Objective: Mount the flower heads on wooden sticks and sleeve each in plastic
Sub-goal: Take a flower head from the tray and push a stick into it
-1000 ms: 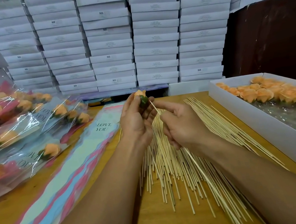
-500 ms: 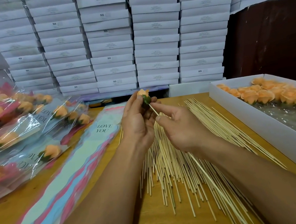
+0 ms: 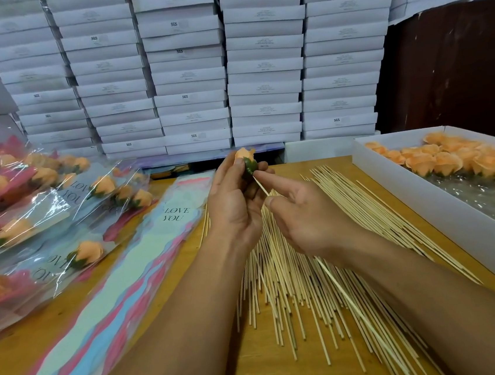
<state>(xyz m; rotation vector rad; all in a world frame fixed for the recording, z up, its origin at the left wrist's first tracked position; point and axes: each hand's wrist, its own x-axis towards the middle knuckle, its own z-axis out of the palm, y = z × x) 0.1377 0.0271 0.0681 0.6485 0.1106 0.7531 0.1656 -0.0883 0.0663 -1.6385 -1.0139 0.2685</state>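
While left hand (image 3: 235,200) grips the soft flower head (image 3: 245,159), right hand (image 3: 307,217) pinches a thin stick (image 3: 260,186).

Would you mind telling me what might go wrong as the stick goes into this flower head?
1. The left hand grips the flower head right by the green base where the stick enters; an off-centre push could poke through into the fingers.
2. The right hand pinches the thin stick a little below the head, with most of its length trailing behind; hard pushing might bend or snap it.
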